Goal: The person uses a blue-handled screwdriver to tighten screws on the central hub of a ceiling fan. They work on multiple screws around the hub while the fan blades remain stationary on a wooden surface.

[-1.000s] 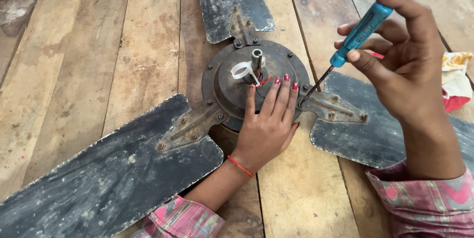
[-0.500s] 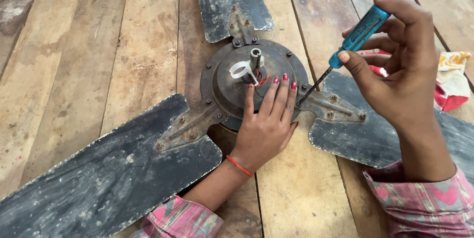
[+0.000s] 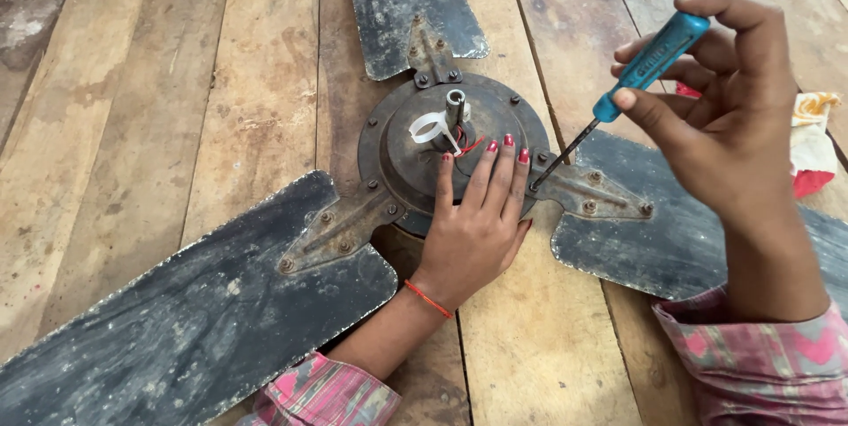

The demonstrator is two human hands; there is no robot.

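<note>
The right hand (image 3: 742, 134) has dipped slightly, gripping the blue screwdriver (image 3: 649, 59), tip at the motor hub (image 3: 415, 156) rim; left hand (image 3: 473, 232) flat, fingers spread on it, bare plank surface (image 3: 221, 99) beyond.

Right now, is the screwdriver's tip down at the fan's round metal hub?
Yes: the right hand holds the blue-handled screwdriver slanted, its tip at the hub rim beside the left hand.

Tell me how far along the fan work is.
Done: nothing visibly removed; all three blades remain bolted on. In hand: the left hand steadies the motor hub while the right hand sets the blue screwdriver on a rim screw. Left: the other rim screws are in place.
</note>
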